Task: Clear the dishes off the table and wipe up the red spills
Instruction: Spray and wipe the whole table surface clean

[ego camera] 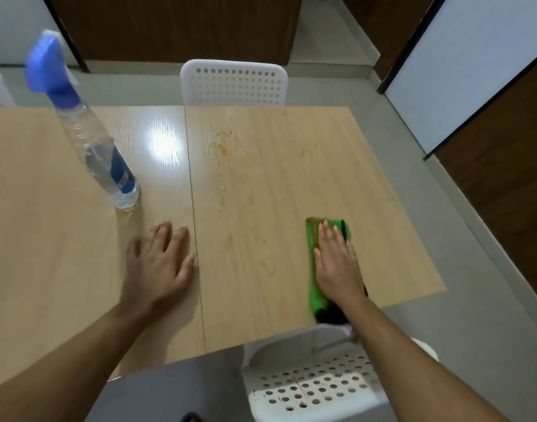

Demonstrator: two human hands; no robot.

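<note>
Nearest us, one chair (313, 388) sits tucked at the table (261, 190) edge. Our two hands lie flat: the left hand (157, 266) spread on bare wood, holding nothing; the right hand (337, 266) pressing straight-fingered on one green cloth (314, 281) near the right edge. Beyond, one bottle (106, 159), faint orange smears (223, 141), perhaps spill residue, then a second chair (233, 83).

Bottle (109, 153) left on table (276, 184), cloth (314, 269) right, near edge.
</note>
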